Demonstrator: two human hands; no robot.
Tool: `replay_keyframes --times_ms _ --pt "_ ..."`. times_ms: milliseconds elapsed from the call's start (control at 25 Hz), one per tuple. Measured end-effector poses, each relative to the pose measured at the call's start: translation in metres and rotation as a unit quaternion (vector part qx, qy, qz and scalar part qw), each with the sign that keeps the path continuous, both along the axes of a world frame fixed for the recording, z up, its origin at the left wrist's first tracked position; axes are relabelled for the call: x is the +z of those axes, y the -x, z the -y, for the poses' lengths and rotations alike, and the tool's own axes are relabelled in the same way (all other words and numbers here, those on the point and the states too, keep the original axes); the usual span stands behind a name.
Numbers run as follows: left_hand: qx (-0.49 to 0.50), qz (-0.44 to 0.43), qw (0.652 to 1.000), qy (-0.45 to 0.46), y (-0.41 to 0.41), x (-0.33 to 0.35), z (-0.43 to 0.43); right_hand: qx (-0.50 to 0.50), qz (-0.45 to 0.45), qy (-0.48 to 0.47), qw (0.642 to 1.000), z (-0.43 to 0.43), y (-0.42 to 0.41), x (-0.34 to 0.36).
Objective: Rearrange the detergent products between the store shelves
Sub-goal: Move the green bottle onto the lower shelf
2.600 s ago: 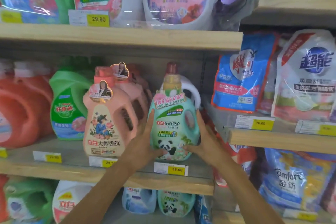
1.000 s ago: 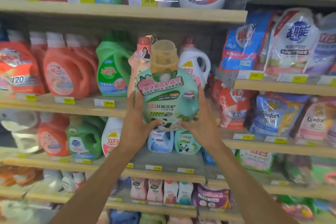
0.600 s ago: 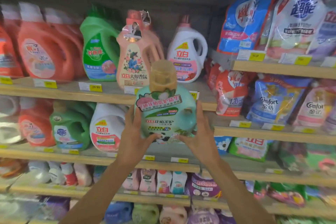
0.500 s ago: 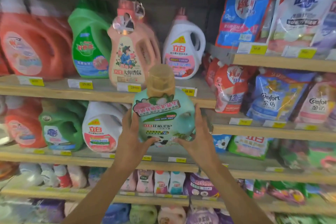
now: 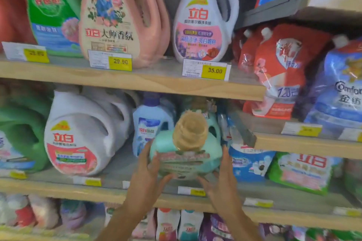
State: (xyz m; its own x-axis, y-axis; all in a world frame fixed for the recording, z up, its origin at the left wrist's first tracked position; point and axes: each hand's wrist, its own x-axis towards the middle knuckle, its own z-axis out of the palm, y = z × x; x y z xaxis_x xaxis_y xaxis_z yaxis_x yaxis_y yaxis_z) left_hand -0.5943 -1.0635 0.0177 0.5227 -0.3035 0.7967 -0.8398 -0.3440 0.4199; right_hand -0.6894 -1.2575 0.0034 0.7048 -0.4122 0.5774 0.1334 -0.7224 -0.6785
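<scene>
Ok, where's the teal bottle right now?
Centre of the head view: the teal bottle is held between the left hand and right hand at the middle shelf, just right of the blue bottle.

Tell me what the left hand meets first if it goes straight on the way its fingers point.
Probably the pale blue detergent bottle, upright just beyond the left hand; depth is unclear.

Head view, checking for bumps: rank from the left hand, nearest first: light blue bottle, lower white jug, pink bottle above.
1. light blue bottle, just behind the left hand.
2. white jug, further left, same shelf.
3. pink bottle, upper shelf.
</scene>
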Motion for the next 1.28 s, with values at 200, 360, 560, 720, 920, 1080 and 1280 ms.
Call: replay_keyframes --times_ms 200,360,560,720,920,1080,1280 --pt "0.008 -0.059 0.998 -0.017 -0.035 -0.029 0.034 -0.012 -0.03 -0.017 0.999 0.031 -0.031 -0.031" --pt "0.002 -0.102 0.994 -0.041 -0.047 -0.038 0.051 -0.012 -0.076 -0.032 0.997 0.047 -0.042 -0.042" --pt "-0.014 -0.188 0.976 -0.106 -0.064 -0.049 0.068 -0.036 -0.151 -0.061 0.986 0.065 -0.051 -0.045" --pt "-0.03 -0.198 0.972 -0.123 -0.074 -0.05 0.077 -0.045 -0.179 -0.093 0.978 0.077 -0.055 -0.048" --pt "-0.027 -0.23 0.963 -0.136 -0.077 -0.044 0.08 -0.032 -0.204 -0.1 0.973 0.079 -0.056 -0.035" --pt "-0.002 -0.234 0.96 -0.152 -0.069 -0.043 0.082 -0.05 -0.22 -0.078 0.971 0.069 -0.054 -0.017" --pt "0.003 -0.215 0.947 -0.239 -0.048 -0.021 0.063 -0.073 -0.319 0.013 0.945 0.042 -0.026 0.022"
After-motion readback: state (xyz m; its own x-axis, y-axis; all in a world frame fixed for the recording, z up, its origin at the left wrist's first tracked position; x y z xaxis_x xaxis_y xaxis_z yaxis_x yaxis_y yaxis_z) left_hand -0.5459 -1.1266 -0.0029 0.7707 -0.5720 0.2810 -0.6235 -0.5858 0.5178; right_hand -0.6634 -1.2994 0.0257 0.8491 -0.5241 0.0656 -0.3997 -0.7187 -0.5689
